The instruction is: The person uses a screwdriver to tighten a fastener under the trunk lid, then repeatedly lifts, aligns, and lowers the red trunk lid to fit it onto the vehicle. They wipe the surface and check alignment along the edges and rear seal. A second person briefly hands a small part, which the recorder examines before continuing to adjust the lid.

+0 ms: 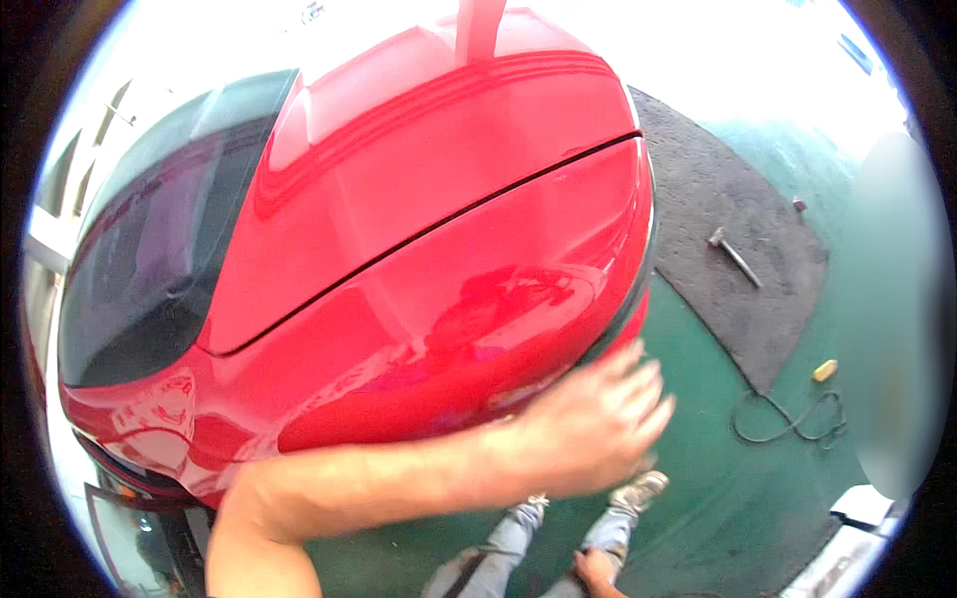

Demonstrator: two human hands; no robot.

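Note:
A glossy red car body (439, 269) fills the middle, with a dark seam between two panels and a dark window (174, 219) at its left. My left arm crosses in front of the nearer panel. At the panel's lower right edge, by the black trim (638, 299), is my left hand (588, 424), slightly blurred. Its fingers are bent and apart, and nothing shows in them; whether they touch the car, I cannot tell. Low in the view, my right hand (596, 570) is beside my jeans leg, its fingers mostly hidden.
A hammer (736, 257) lies on a dark mat (733, 189) on the green floor (698, 439). Nearby are a yellow block (824, 371) and a looped cable (797, 424). White equipment (847, 548) stands at lower right. A red bar (480, 30) rises at the top.

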